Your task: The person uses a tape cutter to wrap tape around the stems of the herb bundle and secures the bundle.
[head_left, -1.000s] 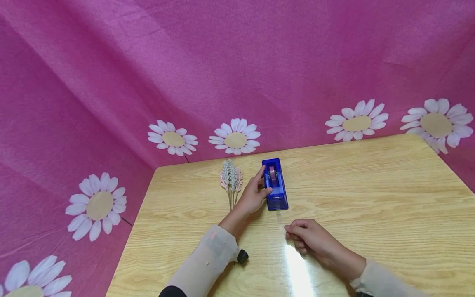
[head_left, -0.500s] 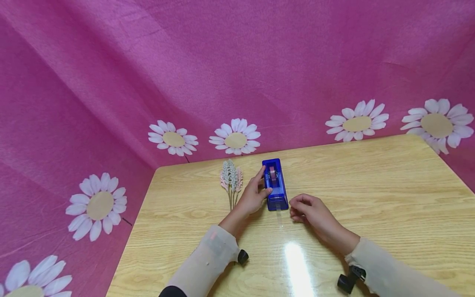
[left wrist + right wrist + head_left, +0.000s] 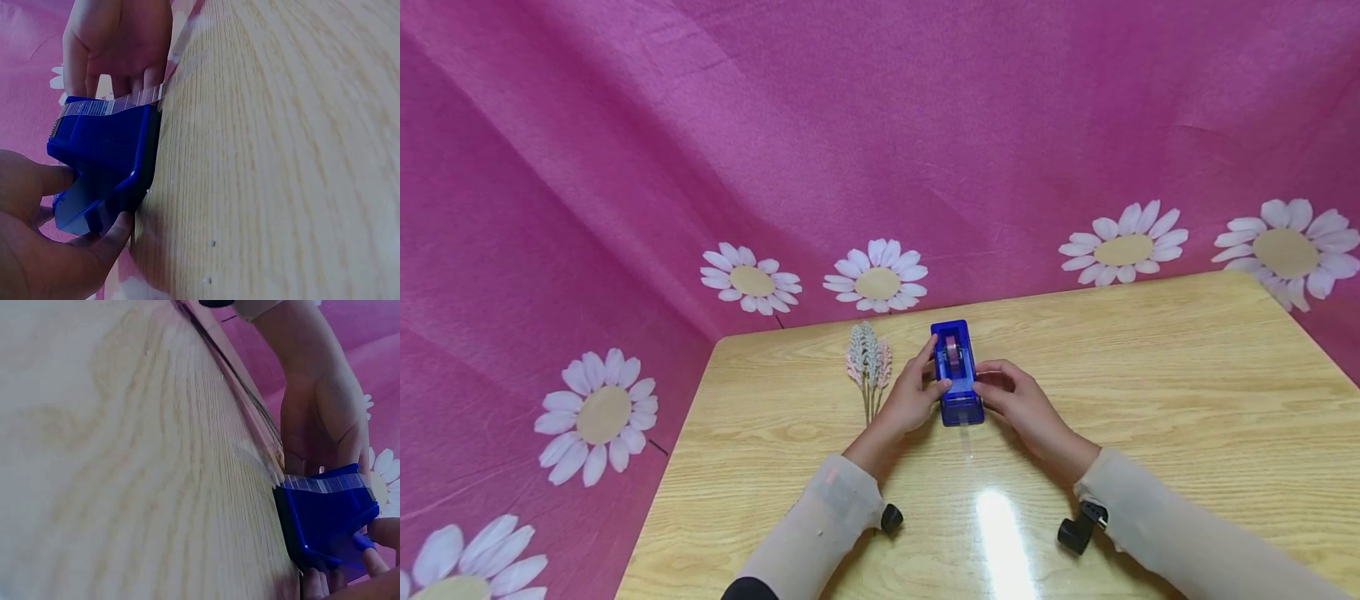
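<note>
A blue tape dispenser with a pink-cored tape roll stands on the table. My left hand grips its left side, thumb over the top edge and fingers along the side. Against the right side, my right hand holds it with thumb and curled fingers; that grip shows close up in the right wrist view. From the serrated cutter, a strip of clear tape runs down the dispenser's front, and its free end reaches toward me over the tabletop in the head view.
Crocheted flower stems in grey and pink lie left of the dispenser, their lower ends partly behind my left forearm. The wooden table meets a pink daisy-print cloth at the back and left.
My right hand has let go of the tape's free end, moved up and away from me, and taken hold of the dispenser's right side. The left hand and dispenser have stayed in place.
</note>
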A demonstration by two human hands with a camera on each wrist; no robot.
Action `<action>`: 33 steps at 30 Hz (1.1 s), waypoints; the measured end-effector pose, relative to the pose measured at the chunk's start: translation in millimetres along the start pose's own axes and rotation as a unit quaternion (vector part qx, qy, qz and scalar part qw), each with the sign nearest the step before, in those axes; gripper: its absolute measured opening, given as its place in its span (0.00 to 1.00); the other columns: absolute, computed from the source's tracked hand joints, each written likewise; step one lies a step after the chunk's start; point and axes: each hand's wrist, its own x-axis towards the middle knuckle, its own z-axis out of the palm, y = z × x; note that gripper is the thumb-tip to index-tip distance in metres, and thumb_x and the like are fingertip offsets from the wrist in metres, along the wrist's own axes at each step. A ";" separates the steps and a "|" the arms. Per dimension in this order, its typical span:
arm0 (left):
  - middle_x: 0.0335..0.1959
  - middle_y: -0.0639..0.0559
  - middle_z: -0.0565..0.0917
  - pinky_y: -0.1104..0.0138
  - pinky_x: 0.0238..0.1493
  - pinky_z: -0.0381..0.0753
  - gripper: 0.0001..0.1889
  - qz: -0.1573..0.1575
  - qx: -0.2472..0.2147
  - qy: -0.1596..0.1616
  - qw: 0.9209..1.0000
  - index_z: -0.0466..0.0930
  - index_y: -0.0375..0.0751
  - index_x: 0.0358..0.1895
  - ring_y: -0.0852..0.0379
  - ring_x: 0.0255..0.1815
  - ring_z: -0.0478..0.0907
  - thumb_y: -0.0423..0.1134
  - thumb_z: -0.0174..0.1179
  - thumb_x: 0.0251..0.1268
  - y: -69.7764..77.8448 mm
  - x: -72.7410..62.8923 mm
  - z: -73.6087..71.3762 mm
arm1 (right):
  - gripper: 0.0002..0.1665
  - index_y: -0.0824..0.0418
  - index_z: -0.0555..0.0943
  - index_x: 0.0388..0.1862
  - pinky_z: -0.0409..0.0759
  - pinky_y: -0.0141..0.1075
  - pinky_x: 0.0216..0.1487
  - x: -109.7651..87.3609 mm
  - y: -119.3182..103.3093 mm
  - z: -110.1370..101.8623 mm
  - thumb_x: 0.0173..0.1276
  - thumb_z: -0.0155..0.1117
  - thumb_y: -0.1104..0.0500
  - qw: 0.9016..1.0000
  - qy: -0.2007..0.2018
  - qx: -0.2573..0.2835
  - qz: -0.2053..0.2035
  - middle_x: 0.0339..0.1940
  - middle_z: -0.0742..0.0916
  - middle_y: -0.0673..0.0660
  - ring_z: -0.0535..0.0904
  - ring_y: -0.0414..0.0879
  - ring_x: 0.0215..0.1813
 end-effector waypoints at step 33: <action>0.80 0.41 0.62 0.52 0.71 0.72 0.39 -0.022 -0.003 -0.006 1.000 0.46 0.59 0.85 0.41 0.75 0.68 0.33 0.55 0.79 1.4 1.1 -0.9 | 0.39 0.53 0.55 0.85 0.53 0.63 0.79 38.4 4.4 -10.4 0.80 0.57 0.63 0.995 -0.088 -0.039 -0.034 0.83 0.60 0.69 0.53 0.68 0.82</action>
